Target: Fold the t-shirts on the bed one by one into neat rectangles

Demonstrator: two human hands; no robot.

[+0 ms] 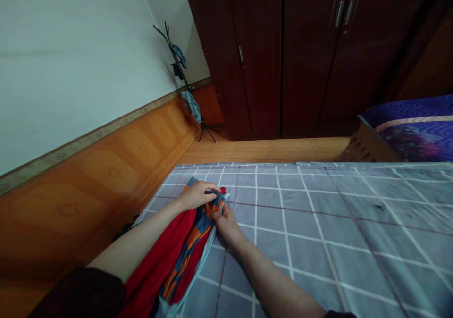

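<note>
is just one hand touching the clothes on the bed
No, both the left hand and the right hand are on the far end of the clothes.

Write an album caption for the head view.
Left hand and right hand hold the far end of red and patterned cloth on a checked sheet, coat rack and wardrobe beyond.

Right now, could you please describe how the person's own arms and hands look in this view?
The left hand and right hand are bare, with no gloves, watch or bracelet showing. Both forearms are uncovered. A dark left sleeve ends near the elbow; only the edge of a dark right sleeve shows.
</note>
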